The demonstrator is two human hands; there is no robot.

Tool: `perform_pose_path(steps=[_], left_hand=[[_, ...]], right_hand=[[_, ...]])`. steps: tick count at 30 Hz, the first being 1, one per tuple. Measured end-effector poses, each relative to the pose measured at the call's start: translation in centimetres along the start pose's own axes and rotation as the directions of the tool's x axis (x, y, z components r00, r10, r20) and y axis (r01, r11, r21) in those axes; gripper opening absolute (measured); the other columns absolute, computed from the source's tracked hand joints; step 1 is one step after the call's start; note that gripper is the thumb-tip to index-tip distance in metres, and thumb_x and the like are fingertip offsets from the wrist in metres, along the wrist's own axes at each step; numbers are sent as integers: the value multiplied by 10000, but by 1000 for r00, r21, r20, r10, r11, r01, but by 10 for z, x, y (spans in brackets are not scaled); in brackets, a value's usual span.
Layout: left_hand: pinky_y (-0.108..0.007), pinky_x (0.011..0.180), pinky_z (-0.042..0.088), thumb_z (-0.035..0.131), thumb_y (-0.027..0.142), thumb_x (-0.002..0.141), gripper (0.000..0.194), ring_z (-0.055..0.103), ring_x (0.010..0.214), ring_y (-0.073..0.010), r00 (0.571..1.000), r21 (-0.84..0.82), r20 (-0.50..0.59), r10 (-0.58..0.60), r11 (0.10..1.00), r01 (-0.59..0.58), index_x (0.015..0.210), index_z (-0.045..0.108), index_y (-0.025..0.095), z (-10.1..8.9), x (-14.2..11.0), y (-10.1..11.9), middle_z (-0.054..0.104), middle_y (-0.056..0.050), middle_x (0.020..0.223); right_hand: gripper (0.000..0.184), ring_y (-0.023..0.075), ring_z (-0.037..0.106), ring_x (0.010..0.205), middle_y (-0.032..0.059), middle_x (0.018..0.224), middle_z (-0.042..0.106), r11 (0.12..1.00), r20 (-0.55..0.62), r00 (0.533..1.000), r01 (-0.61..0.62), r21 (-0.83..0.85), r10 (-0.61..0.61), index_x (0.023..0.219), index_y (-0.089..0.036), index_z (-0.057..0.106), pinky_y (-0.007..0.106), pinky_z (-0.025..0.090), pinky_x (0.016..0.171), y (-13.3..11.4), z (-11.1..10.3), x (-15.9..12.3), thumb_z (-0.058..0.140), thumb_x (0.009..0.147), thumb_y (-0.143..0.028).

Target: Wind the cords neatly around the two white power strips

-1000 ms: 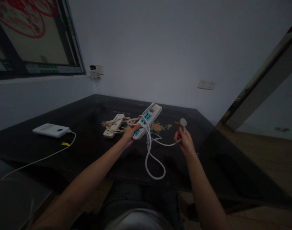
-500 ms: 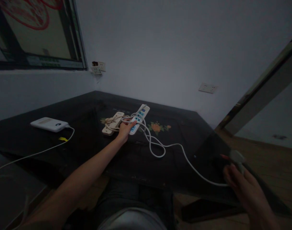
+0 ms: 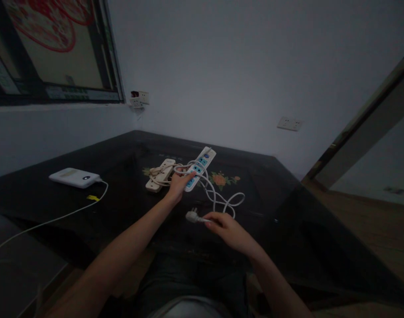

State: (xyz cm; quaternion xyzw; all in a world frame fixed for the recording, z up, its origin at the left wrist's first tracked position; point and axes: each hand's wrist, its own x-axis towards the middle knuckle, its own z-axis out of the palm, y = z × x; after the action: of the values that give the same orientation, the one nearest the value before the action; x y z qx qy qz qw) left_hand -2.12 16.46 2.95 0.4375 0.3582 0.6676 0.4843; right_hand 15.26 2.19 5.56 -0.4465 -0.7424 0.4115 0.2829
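Left hand (image 3: 177, 185) grips the strip (image 3: 203, 162) (likely light, rigid; hold its sides); right hand (image 3: 228, 229), nearside of the strip, pinches its cord (image 3: 204, 220).

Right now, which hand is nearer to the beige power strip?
Left. The left hand is just right of the beige power strip; the right hand is farther right, lower in view.

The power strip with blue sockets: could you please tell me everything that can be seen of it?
The power strip is long, white and plastic-looking, with blue sockets in a row and a dark blue button near its far end. It slants over the dark table, far end to the right; contact is unclear. The left hand grips its near end. A white cord crosses its middle.
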Motion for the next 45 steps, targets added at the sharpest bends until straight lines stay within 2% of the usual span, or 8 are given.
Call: perform_pose_path(steps=[9, 20, 23, 26, 31, 36, 40, 45], left_hand=[[-276, 666, 515, 817, 322, 548, 476, 657, 705, -164, 999, -42, 13, -31, 999, 32, 941, 613, 146, 3, -5, 5, 700, -30, 826], [-292, 696, 522, 819, 332, 535, 492, 666, 744, -182, 999, -32, 14, -43, 999, 43, 942, 608, 150, 4, -6, 6, 705, -39, 850], [-289, 708, 523, 818, 324, 544, 499, 667, 769, -184, 999, -40, 26, -36, 999, 37, 964, 611, 150, 4, -6, 6, 705, -45, 875], [-287, 708, 525, 818, 323, 551, 498, 669, 776, -186, 999, -40, 38, -30, 999, 32, 968, 612, 145, 3, -5, 4, 705, -47, 875], [-295, 728, 523, 814, 336, 562, 494, 675, 824, -201, 998, -29, 48, -38, 999, 40, 968, 610, 143, 3, -5, 3, 710, -66, 927], [-278, 711, 511, 819, 329, 556, 493, 663, 778, -178, 996, -11, 78, -36, 999, 37, 967, 615, 147, 4, -7, 5, 703, -46, 896], [-269, 672, 496, 816, 333, 549, 490, 644, 740, -170, 982, 71, 166, -91, 994, 80, 950, 614, 138, 6, -9, 4, 685, -39, 854], [-259, 657, 474, 787, 332, 579, 448, 617, 729, -158, 959, 197, 278, -60, 980, 4, 954, 620, 153, 5, -10, 2, 644, -10, 807]], right_hand=[[172, 205, 623, 776, 57, 836, 695, 878, -258, 961, -36, -478, -101, 851, -199, 668, 290, 413, 690, 26, 9, 15, 504, 875, -245], [234, 224, 582, 941, 55, 958, 642, 937, -201, 963, 104, -333, -178, 1037, -244, 649, 357, 465, 837, 55, 29, -45, 634, 805, -214], [226, 226, 571, 1004, 72, 1040, 637, 953, -349, 916, 95, -288, -197, 1068, -235, 636, 362, 447, 884, 63, 13, -48, 574, 860, -298], [250, 225, 593, 893, 89, 957, 639, 942, -586, 807, -137, -307, -74, 993, -196, 639, 354, 454, 788, 79, -14, -38, 466, 906, -354], [221, 192, 565, 740, 47, 832, 591, 825, -538, 838, -365, -431, 90, 820, -191, 604, 292, 405, 627, 106, -42, -12, 644, 757, -399], [155, 110, 483, 523, -51, 632, 495, 958, -479, 870, -228, -176, 119, 721, -204, 486, 228, 366, 505, 113, -56, -2, 628, 697, -263], [119, 99, 479, 409, -58, 672, 505, 996, -577, 815, -80, -26, 50, 827, -221, 457, 220, 346, 407, 101, -77, -10, 519, 785, -313], [132, 163, 616, 672, 29, 798, 608, 919, -580, 769, 24, -392, -267, 903, -194, 560, 295, 467, 678, 64, -101, -23, 439, 848, -196]])
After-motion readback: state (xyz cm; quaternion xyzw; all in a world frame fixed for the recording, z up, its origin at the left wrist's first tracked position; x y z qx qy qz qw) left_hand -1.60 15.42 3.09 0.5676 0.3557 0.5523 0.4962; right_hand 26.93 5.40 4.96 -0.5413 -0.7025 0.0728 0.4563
